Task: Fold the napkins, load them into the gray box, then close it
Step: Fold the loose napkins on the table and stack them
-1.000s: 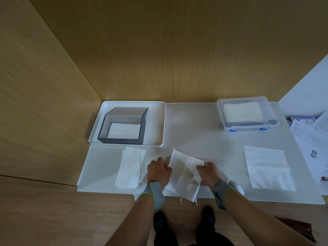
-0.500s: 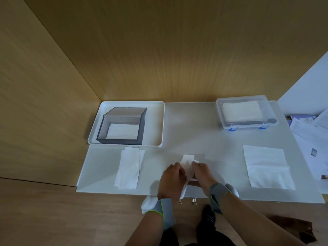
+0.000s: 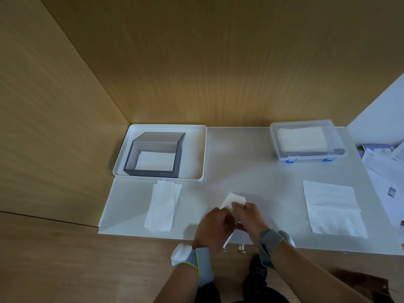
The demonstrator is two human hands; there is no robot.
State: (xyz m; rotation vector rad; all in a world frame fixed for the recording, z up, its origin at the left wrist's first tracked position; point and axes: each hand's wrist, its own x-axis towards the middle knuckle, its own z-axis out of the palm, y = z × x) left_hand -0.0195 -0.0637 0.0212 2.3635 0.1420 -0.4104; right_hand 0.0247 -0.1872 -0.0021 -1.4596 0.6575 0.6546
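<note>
Both hands meet at the table's near edge around one white napkin (image 3: pixel 233 200), folded narrow and held upright between them. My left hand (image 3: pixel 213 228) grips its left side and my right hand (image 3: pixel 249 218) pinches its right side; most of the napkin is hidden by the fingers. The gray box (image 3: pixel 178 158) stands open in a white tray (image 3: pixel 197 149) at the back left, its lid tilted up, with a folded napkin lying inside. A folded napkin stack (image 3: pixel 162 207) lies just in front of the tray. An unfolded napkin (image 3: pixel 332 207) lies flat at the right.
A clear plastic bin with blue latches (image 3: pixel 306 141), holding more napkins, sits at the back right. Loose papers (image 3: pixel 384 167) lie beyond the table's right edge. Wooden walls enclose the back and left. The white table (image 3: pixel 251 167) ends just before my wrists.
The napkin was spread open between my hands a second ago; since then my hands came together and folded it into a narrow strip held between them.
</note>
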